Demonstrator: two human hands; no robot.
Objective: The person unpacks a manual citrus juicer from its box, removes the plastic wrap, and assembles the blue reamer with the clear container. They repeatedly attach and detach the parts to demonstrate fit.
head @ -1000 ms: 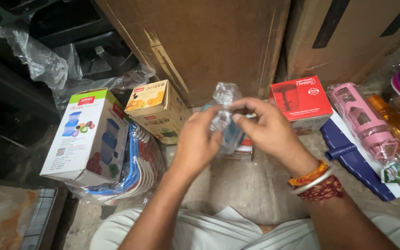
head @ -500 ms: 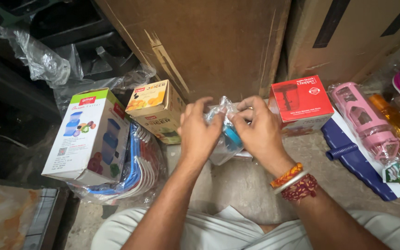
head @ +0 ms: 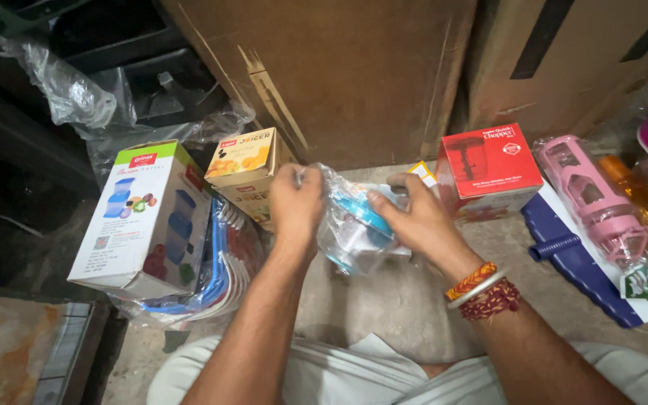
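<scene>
Both hands [head: 354,214] grip clear plastic bag [head: 339,232] w/ blue item [head: 365,217].

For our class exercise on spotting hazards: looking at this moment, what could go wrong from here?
1. The left hand and right hand grip only the thin clear plastic bag around the blue item; the bag might tear or slip, and the item could drop onto the concrete floor.
2. Boxes crowd close: an elbow might topple the red box or the yellow box.

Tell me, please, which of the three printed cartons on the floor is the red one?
The red carton, right of the hands beside the pink bottle; the other two, one white and green, one orange, stand left.
</scene>
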